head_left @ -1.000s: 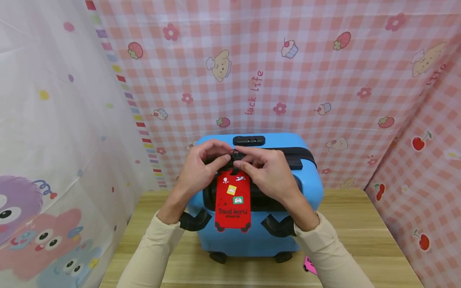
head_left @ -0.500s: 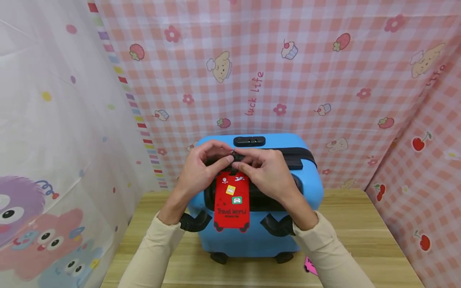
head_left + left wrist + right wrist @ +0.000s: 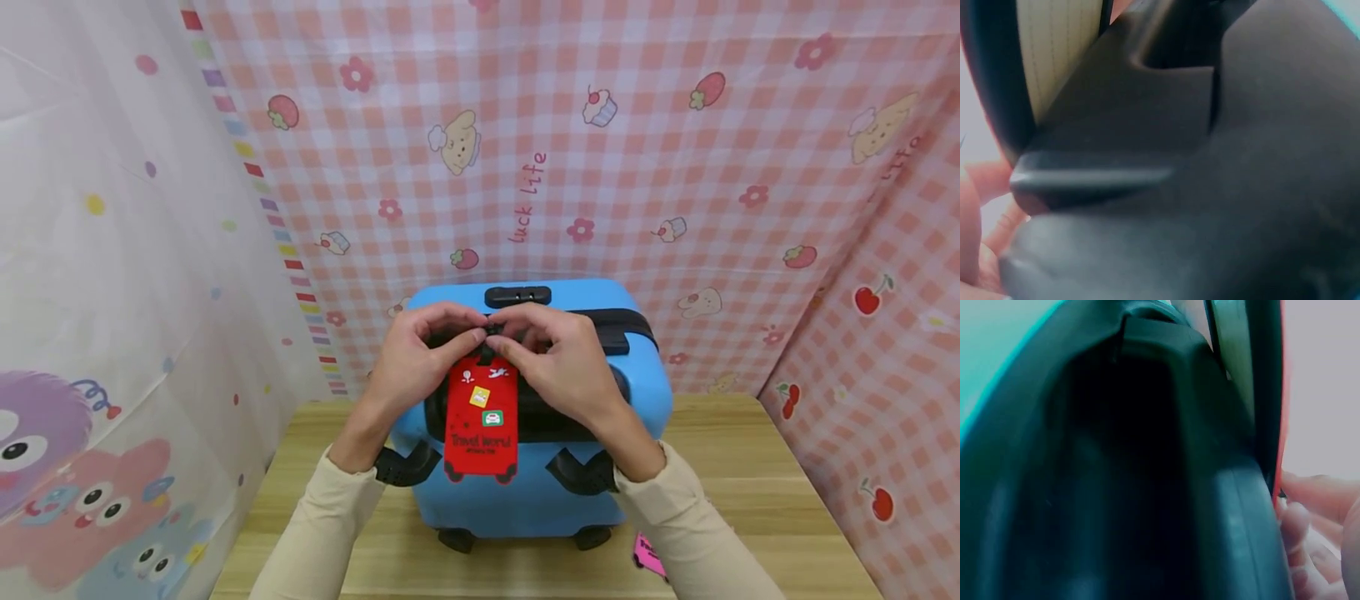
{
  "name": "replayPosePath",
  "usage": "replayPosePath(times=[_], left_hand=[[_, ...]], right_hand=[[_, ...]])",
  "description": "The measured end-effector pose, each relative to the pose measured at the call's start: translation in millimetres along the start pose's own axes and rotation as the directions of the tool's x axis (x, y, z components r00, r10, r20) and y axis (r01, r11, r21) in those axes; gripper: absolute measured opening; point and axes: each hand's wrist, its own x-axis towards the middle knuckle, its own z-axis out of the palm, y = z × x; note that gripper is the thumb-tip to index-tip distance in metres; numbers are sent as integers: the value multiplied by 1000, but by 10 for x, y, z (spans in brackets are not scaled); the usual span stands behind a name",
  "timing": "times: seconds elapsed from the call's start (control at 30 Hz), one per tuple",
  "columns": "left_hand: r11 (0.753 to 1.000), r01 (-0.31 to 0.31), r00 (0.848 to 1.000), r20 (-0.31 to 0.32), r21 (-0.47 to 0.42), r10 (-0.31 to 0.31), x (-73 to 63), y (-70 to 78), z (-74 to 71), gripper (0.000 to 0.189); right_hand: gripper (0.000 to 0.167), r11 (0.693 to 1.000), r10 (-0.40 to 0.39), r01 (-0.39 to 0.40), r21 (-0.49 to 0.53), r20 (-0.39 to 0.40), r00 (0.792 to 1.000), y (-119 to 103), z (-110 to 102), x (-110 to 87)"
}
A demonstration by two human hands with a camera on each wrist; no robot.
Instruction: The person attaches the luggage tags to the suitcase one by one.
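Note:
A red luggage tag (image 3: 482, 429) with "Travel World" lettering hangs upright in front of the black handle area of a light blue suitcase (image 3: 525, 500). At its top is a short black strap (image 3: 486, 357). My left hand (image 3: 423, 354) pinches the strap between thumb and index finger. From the other side, the thumb and fingers of my right hand (image 3: 562, 358) pinch the strap too, their tips almost meeting the left ones. What the fingertips cover is too small to make out. In both wrist views the black suitcase handle (image 3: 1104, 131) fills most of the picture, beside the tag's edge (image 3: 1265, 394).
A pink tag (image 3: 649, 557) lies on the wooden table (image 3: 757, 500), partly hidden by the right sleeve. On the suitcase top sits a black combination lock (image 3: 517, 296). A checked curtain (image 3: 637, 167) stands close behind, with a white one (image 3: 150, 275) at the left.
The red tag has shifted slightly to the left. Both hands stay at the strap, with only small finger movements. The suitcase stays put.

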Motion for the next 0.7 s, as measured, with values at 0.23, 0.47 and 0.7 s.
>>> replayPosePath(times=[0.23,0.47,0.7], left_hand=[[1000,17,1000,-16,5,-17,-1,-6,2,16],[1000,19,1000,10,12,-19,5,5,17,19],[1000,21,999,29,12,-21,-18,30,33,22]], right_hand=[[17,991,-132,133,-29,37,991,69,-44,90],[8,994,-104,105,-36,37,994,104,-82,97],[9,994,101,-104,19,127,987,69,-110,84]])
